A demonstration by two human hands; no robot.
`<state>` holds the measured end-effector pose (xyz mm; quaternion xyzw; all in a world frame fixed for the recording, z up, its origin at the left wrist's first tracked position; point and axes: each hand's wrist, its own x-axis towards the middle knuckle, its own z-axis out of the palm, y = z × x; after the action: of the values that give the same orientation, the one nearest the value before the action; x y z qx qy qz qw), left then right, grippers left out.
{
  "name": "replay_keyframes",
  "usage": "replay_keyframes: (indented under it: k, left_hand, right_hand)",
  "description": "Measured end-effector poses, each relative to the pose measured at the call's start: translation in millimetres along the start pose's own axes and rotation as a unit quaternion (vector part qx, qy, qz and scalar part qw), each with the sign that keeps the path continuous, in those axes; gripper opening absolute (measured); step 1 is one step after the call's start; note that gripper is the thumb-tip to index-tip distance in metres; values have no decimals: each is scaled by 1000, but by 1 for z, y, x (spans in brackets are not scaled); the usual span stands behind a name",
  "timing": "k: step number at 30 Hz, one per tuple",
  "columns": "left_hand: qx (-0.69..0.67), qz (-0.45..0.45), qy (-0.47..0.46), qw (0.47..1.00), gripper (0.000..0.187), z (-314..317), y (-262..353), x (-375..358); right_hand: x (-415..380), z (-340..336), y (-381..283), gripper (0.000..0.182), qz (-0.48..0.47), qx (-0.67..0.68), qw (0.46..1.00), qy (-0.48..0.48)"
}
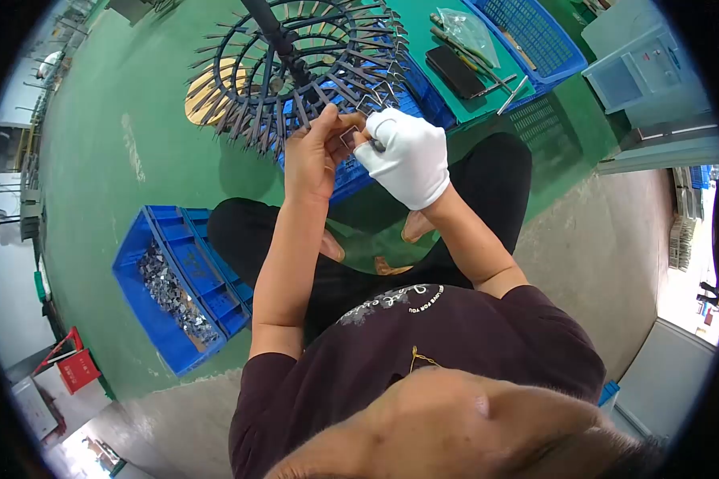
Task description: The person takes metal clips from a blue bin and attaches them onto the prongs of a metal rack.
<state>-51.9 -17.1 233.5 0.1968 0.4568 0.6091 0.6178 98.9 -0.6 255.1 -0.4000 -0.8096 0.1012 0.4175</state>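
My bare left hand and my white-gloved right hand meet in front of me, both pinching one small rectangular metal frame. They hold it right at the near edge of a dark round rack with many spoke-like prongs. Small metal pieces hang on some prongs by my fingers. I sit with my legs in black trousers under my arms.
A blue crate with several shiny metal parts lies on the green floor to my left. Another blue crate stands behind a green table holding a black phone, tools and a plastic bag. Grey cabinets are at right.
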Motion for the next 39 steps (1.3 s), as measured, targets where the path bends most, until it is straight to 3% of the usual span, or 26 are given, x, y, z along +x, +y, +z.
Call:
replay_keyframes:
  k: [6, 10, 11, 15, 21, 39]
  left_hand:
    - [22, -7, 20, 1000, 35, -4, 8, -10]
    - [-114, 11, 21, 993, 37, -25, 17, -17]
    - [-98, 19, 42, 994, 33, -30, 16, -13]
    - [-49, 29, 34, 998, 19, -34, 19, -6]
    - [-41, 47, 41, 997, 14, -40, 12, 7]
    - [-69, 50, 28, 996, 13, -36, 15, 7]
  right_hand:
    - [-2, 2, -11, 11, -3, 40, 999, -21]
    - [2, 11, -18, 12, -6, 36, 998, -47]
    - [4, 15, -20, 19, -6, 41, 999, -34]
    - [7, 27, -24, 21, -5, 20, 999, -32]
    - [8, 31, -24, 19, -24, 11, 1000, 7]
    - [14, 36, -29, 15, -7, -13, 1000, 0]
